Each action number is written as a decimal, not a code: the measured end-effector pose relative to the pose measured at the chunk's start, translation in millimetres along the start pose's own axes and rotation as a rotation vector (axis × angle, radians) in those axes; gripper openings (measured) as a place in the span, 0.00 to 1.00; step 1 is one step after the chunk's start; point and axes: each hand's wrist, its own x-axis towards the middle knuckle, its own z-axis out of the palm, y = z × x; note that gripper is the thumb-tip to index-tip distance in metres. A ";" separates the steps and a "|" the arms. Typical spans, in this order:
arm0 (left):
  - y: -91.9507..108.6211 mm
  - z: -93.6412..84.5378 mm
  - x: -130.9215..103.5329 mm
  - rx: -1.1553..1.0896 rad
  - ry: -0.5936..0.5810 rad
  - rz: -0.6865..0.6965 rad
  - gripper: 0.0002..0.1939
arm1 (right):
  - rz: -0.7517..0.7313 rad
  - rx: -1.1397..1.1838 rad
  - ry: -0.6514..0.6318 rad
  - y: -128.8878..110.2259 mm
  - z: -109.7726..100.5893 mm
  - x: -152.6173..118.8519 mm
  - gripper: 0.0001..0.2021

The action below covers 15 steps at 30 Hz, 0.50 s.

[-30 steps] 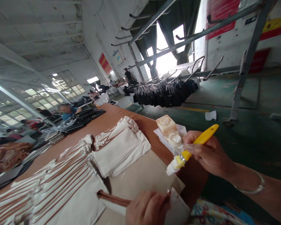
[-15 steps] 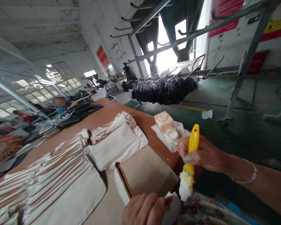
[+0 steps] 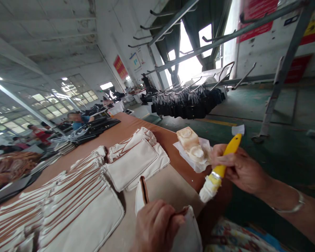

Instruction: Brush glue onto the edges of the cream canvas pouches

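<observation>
My right hand (image 3: 243, 168) is closed round a yellow-handled brush (image 3: 222, 164), its bristles coated white and pointing down-left. At the bottom centre my left hand (image 3: 157, 224) grips a white fabric piece (image 3: 187, 231) with a brown edge; part of it sticks out on either side of my fingers. Under it lies a beige board (image 3: 170, 185). Beyond the brush, a glue container (image 3: 190, 140) smeared with white stands on a white sheet (image 3: 203, 164) at the table edge. Stacked white pieces (image 3: 81, 217) with brown edges fan out to the left.
The brown table (image 3: 123, 127) runs away to the upper left, with black pieces (image 3: 99, 127) near its far end. A metal rack (image 3: 273, 87) and hanging black items (image 3: 186, 105) stand beyond. Several people are at the far left.
My right hand has moved right and slightly up in the view, the brush tilting more and lifting off from beside the fabric piece. My left hand still grips the piece.
</observation>
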 end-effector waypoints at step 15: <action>-135.5 -123.0 -31.2 -0.724 -0.002 -1.214 0.42 | -0.302 -0.489 0.337 -11.3 -67.3 36.0 0.08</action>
